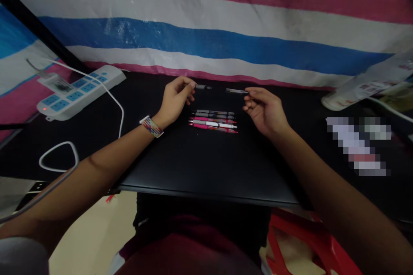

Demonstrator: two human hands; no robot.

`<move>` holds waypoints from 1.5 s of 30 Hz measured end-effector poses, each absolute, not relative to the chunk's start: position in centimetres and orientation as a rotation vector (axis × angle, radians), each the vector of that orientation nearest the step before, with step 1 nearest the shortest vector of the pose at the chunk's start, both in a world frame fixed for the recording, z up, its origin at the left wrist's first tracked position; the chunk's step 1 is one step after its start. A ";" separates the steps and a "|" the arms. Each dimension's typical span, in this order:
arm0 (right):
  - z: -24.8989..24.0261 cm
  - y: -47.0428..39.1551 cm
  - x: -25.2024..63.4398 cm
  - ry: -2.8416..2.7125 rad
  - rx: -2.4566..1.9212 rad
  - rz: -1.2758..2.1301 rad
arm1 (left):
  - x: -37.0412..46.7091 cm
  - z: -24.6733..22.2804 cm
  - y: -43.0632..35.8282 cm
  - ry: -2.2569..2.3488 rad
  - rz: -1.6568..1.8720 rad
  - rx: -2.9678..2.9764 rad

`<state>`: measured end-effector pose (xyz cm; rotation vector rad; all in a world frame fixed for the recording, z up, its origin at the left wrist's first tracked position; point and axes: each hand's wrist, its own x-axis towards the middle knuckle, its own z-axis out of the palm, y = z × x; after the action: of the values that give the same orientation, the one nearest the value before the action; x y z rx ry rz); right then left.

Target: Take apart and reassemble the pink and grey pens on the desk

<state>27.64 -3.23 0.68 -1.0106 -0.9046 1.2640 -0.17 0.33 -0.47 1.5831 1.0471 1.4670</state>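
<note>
Above the far part of the black table [206,167], my left hand [176,99] pinches a short grey pen piece [204,87] that points right. Across a small gap, my right hand [266,109] has a slim, partly clear pen piece [236,91] between thumb and fingers, pointing left. The two pieces are apart and roughly in line. Between and below the hands, several pens lie side by side: a white pen [219,124], a pink pen [213,128] at the near side, and dark pens [214,113] at the far side.
At the left lies a white power strip [111,78] with blue sockets, a plugged-in adapter and a loose white cable [121,109]. A pale cylindrical container [342,96] leans at the right. Striped sheeting [206,38] hangs behind the table; a red stool [290,227] stands below.
</note>
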 end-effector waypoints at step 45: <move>0.1 -2.7 28.0 -0.940 -1.031 1.206 | -0.1 -0.4 0.4 1.104 1.466 1.619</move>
<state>28.00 -2.73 0.15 -1.0308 -0.9398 1.2063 -0.13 0.38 -0.35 1.6190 1.1041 1.4663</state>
